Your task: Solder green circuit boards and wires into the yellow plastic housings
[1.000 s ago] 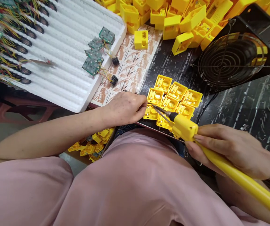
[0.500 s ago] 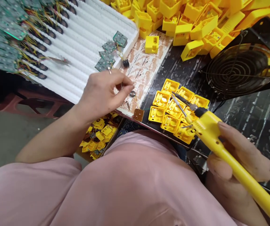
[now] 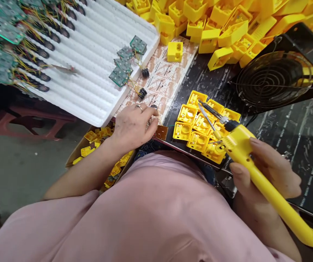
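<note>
My left fingers [image 3: 151, 113] curl, nearly together, by the brown board [image 3: 162, 133] at the edge of the worktop [image 3: 187, 83]; I cannot tell whether they pinch anything. My right fingers [image 3: 261, 146] wrap the iron [image 3: 265, 187], its tip over the cases [image 3: 197, 142]. I judge this step as readying the board; the next move calls for steadying it.

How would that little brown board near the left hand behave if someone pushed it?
The brown board is probably stiff, since it looks flat with no visible bend. It is likely light, being small and thin. It would probably slide rather than roll, and might drop off, as it lies at the near edge of the table.
</note>
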Demonstrator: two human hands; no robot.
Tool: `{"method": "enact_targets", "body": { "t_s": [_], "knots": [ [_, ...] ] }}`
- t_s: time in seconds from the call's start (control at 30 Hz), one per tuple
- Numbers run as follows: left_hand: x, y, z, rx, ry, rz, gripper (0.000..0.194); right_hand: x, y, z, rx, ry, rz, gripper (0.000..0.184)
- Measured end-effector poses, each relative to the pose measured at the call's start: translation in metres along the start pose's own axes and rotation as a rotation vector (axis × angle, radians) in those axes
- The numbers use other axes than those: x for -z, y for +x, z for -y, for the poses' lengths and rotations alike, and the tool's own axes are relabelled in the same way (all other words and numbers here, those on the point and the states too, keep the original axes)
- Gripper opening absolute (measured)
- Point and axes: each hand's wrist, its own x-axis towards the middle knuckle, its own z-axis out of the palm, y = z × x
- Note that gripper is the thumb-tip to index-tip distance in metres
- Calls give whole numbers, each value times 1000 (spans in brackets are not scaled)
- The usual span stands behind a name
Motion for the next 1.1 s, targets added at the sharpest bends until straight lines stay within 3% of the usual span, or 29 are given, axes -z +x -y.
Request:
{"method": "enact_targets", "body": {
  "t_s": [0.1, 0.27, 0.43, 0.5, 0.6, 0.7, 0.8, 0.87, 0.93, 1.0, 1.1],
  "knots": [
    [3, 11, 9, -193, 35, 83, 44, -3, 9, 13, 140, -33, -49, 64],
    [-1, 21, 25, -459, 67, 157, 39, -1, 9, 31, -8, -76, -58, 56],
    [-2, 14, 30, -633, 119, -42, 42, -3, 13, 39, -15, 6, 1, 57],
    [4, 11, 26, -602, 109, -54, 44, -5, 16, 42, -17, 12, 8, 55],
    [18, 10, 17, -437, -17, 55, 39, -11, 18, 43, -17, 8, 3, 58],
    [27, 13, 12, -176, -427, 288, 26, -15, 19, 38, 4, 61, -80, 66],
    [23, 16, 8, 44, -803, 430, 21, -18, 22, 31, -40, 183, -164, 56],
    [16, 17, 4, 90, -880, 408, 20, -20, 24, 27, -96, 222, -235, 43],
    [9, 17, 0, 42, -840, 315, 19, -22, 26, 23, -131, 234, -294, 39],
    [4, 16, -5, -48, -775, 215, 21, -24, 27, 18, -169, 246, -323, 40],
    [1, 17, -10, -76, -734, 219, 23, -26, 28, 10, -179, 319, -453, 52]
  ]
}}
